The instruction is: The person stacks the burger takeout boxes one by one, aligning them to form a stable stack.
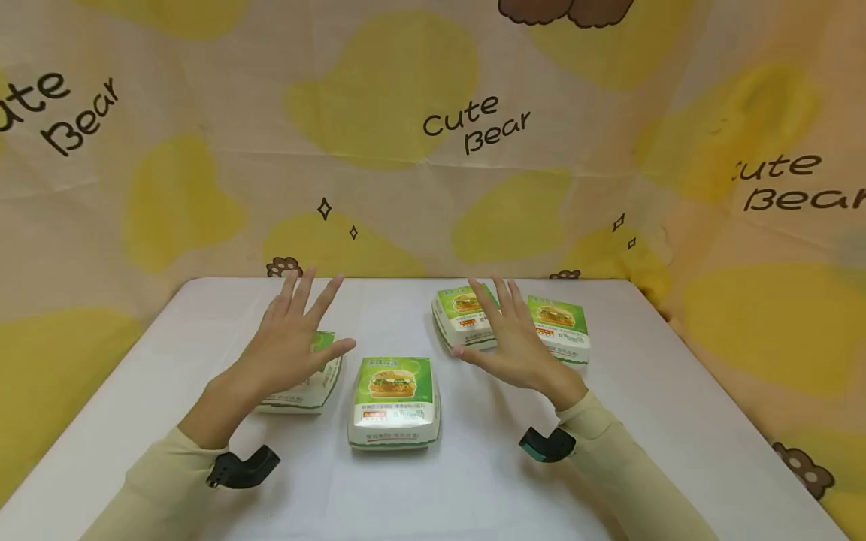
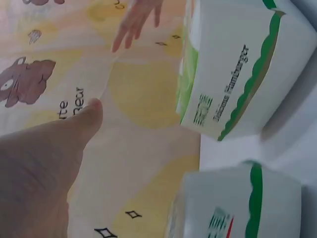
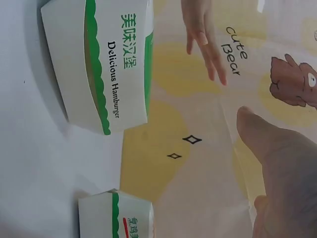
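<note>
Both hands hover over a table among several white-and-green cardboard burger boxes and hold nothing. My left hand (image 1: 287, 342), fingers spread, overlaps the left burger box (image 1: 301, 397) in the head view and hides much of its top. In front of and between the hands lies the middle burger box (image 1: 394, 406), lid closed, burger picture up. My right hand (image 1: 521, 346), fingers also spread, partly covers the back burger box (image 1: 455, 314) and the right burger box (image 1: 568, 330). The left wrist view shows my left thumb (image 2: 54, 134) apart from the boxes; so is my right thumb (image 3: 267, 134).
The boxes stand on a white tabletop (image 1: 467, 488). Behind and beside it hangs a cream-and-yellow cloth (image 1: 399, 90) printed with "Cute Bear". Each wrist wears a dark camera band, one on the left wrist (image 1: 243, 467) and one on the right wrist (image 1: 548, 445).
</note>
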`<state>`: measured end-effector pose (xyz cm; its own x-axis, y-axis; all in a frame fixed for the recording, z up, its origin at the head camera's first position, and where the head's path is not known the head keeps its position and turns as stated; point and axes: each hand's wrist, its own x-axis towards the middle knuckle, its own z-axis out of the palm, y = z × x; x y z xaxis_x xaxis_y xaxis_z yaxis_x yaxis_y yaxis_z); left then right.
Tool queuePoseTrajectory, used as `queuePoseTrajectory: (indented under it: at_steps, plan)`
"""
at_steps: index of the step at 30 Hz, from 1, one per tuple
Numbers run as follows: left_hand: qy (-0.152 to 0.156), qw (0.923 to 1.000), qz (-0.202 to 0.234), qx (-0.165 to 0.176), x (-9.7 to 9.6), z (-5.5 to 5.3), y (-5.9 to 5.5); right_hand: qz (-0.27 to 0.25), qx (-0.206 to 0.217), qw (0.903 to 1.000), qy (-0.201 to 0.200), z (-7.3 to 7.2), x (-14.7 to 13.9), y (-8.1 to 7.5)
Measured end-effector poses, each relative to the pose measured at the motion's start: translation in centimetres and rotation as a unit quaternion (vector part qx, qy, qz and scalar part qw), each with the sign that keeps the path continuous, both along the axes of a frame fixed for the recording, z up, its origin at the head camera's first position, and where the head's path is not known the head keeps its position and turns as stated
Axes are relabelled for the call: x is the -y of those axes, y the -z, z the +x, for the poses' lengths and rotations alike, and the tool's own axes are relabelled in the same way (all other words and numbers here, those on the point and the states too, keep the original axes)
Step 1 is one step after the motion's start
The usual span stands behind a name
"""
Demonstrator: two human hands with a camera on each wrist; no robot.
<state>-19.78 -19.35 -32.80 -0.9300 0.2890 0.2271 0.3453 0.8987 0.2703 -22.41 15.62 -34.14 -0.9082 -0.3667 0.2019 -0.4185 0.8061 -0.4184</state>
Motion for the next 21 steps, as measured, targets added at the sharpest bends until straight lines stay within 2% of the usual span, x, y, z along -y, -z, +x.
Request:
queuePoseTrajectory:
  at_steps: [6,9,13,16,21]
  plan:
    - [0.036,0.9980,0.040,0.034,3.5,0.0,-0.6,-0.027,0.031,0.9985,-0.038,0.2,0.7,0.3]
    - [0.062,0.9902,0.099,0.076,5.7,-0.2,-0.5,-0.031,0.039,0.9971,-0.057,0.4,0.9,0.7]
    - [0.078,0.9764,0.166,0.115,8.8,-0.5,-0.3,-0.027,0.047,0.9946,-0.088,0.5,1.3,1.3]
    - [0.091,0.9713,0.174,0.134,10.7,-0.7,0.0,-0.030,0.058,0.9921,-0.107,0.5,1.6,1.7]
    - [0.124,0.9591,0.166,0.193,12.7,-1.2,1.0,-0.041,0.103,0.9843,-0.137,0.7,1.9,2.0]
